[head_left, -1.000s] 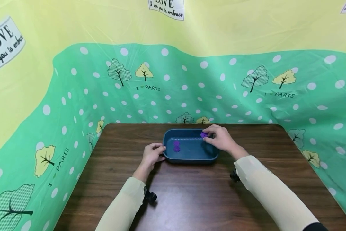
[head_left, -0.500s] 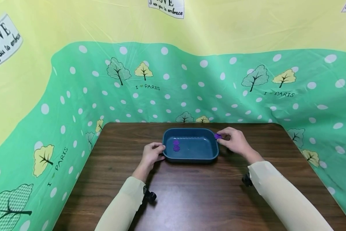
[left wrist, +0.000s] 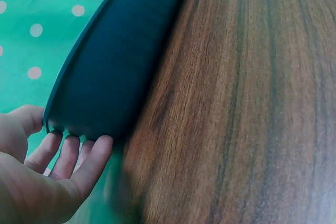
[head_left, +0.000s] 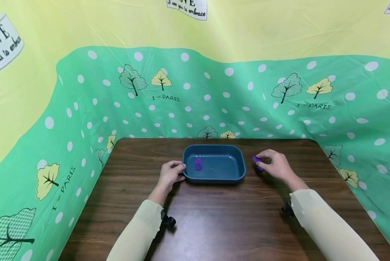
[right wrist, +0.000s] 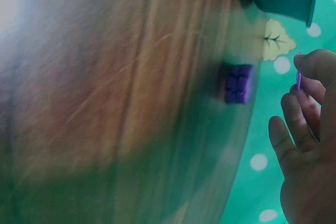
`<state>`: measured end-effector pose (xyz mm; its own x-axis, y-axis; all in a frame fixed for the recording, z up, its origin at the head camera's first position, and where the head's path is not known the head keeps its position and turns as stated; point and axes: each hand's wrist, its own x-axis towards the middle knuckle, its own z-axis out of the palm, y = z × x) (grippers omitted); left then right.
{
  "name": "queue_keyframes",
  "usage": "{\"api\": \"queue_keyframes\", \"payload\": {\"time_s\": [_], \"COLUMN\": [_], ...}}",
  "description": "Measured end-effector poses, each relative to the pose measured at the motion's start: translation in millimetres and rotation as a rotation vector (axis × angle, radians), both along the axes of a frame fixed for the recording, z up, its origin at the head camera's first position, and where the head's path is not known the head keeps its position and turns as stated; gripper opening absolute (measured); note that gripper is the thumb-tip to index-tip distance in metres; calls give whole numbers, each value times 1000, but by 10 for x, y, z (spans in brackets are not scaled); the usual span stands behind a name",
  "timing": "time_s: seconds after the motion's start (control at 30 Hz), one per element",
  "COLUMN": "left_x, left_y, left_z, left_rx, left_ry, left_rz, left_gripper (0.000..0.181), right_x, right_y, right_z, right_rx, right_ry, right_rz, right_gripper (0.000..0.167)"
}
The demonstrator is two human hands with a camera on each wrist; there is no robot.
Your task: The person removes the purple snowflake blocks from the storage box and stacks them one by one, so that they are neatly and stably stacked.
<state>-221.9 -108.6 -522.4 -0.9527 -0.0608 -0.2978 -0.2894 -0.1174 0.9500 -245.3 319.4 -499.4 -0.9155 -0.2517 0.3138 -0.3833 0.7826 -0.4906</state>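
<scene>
My left hand (head_left: pixel 171 174) holds the left end of a dark blue rectangular tray (head_left: pixel 214 180); in the left wrist view its thumb is at the rim and the fingers (left wrist: pixel 97 158) lie against the outer wall. Two purple toothed discs (head_left: pixel 198 164) lie inside the tray, near its left end. To the right of the tray, my right hand (head_left: pixel 276 166) pinches another thin purple toothed disc (head_left: pixel 256 158) between thumb and fingers. In the right wrist view a short stack of purple discs (right wrist: pixel 239 84) stands on the table, apart from the hand; in the head view the hand partly hides it.
Everything stands on a dark wood-grain table (head_left: pixel 211 224), the tray near its far edge. A green and yellow printed cloth (head_left: pixel 195 98) hangs behind and at the sides. Each wrist carries a small black camera (head_left: pixel 170 222).
My right hand has carried its purple disc from above the tray's right end out over the rim, to the right and slightly nearer. The left hand stays on the tray.
</scene>
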Motion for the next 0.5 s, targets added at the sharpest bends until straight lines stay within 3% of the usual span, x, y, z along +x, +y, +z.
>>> {"api": "queue_keyframes", "payload": {"time_s": [0.33, 0.5], "left_x": [-14, 31], "left_y": [-20, -27], "left_z": [10, 140], "left_rx": [11, 11], "left_ry": [-9, -14], "left_rz": [-38, -60], "left_gripper": [38, 38], "right_x": [89, 109], "right_y": [153, 187], "right_z": [-126, -189], "right_rx": [-6, -11], "right_ry": [-111, -122], "right_rz": [-41, -50], "right_gripper": [22, 22]}}
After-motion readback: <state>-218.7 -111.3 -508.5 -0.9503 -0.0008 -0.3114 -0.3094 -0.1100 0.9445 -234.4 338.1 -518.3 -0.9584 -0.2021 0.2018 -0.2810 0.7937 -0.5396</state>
